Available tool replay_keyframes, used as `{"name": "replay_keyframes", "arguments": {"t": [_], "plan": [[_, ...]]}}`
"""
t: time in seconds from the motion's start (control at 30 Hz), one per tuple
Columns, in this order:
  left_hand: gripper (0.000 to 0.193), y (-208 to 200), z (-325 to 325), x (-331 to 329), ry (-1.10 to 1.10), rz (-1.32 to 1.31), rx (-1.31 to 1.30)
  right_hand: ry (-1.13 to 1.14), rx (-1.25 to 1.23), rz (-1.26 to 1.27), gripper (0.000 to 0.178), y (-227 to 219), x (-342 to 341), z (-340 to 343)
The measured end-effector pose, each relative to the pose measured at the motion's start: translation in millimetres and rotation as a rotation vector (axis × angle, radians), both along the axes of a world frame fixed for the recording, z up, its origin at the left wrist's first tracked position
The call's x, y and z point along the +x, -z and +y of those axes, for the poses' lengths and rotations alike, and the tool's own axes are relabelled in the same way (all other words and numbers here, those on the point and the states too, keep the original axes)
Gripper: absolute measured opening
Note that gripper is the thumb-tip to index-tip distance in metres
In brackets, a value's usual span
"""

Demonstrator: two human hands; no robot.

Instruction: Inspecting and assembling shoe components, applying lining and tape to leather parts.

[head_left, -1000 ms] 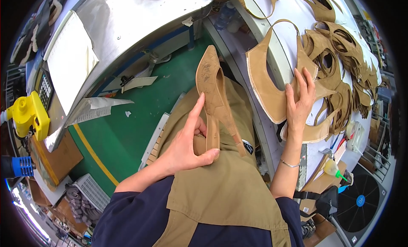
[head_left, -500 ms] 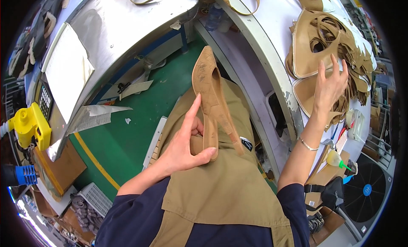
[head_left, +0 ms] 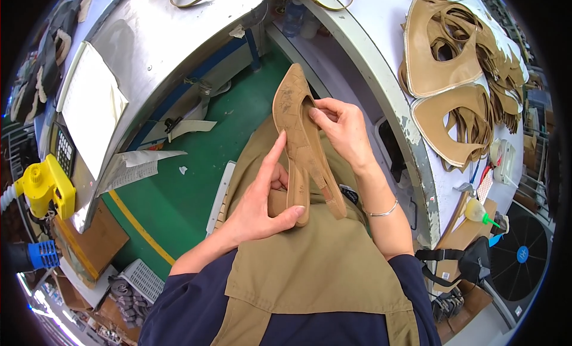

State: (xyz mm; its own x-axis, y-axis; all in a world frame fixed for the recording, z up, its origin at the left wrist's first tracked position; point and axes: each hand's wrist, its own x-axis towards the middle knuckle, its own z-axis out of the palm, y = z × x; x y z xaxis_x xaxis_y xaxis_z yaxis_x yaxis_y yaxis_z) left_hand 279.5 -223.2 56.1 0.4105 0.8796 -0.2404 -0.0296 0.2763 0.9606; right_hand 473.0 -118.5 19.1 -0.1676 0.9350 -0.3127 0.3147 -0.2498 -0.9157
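I've got the left hand [head_left: 255,200] half-curled, holding the tan pointed-toe shoe [head_left: 298,137], right hand [head_left: 342,131] nearly closed at its opening, can't tell whether pinching

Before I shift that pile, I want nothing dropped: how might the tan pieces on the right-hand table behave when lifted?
Probably floppy: the tan pieces look thin, and some are bent or curled. Likely light for their size, given their large cut-outs. Lifting one may drag others, since they overlap.
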Motion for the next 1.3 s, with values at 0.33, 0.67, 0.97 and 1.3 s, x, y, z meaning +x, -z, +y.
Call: {"name": "replay_keyframes", "arguments": {"t": [0.33, 0.67, 0.97, 1.3], "plan": [[0.106, 1.3, -1.9, -0.1, -0.005, -0.022, -0.022, 0.029, -0.214, 0.409, 0.028, 11.4, 5.7, -2.7], [0.099, -1.7, 2.6, -7.9, -0.106, -0.403, -0.408, -0.029, 0.126, 0.041, 0.038, 3.1, 12.3, 1.9], [0.08, 27.7, -8.8, -37.3, -0.153, -1.04, -0.824, -0.553, -0.084, 0.143, 0.031, -7.1, 32.2, 24.1], [0.074, 58.9, 6.4, -53.6, -0.116, -1.384, -0.942, -0.389, -0.079, -0.05, 0.022, -15.2, 20.1, 12.0]]}}
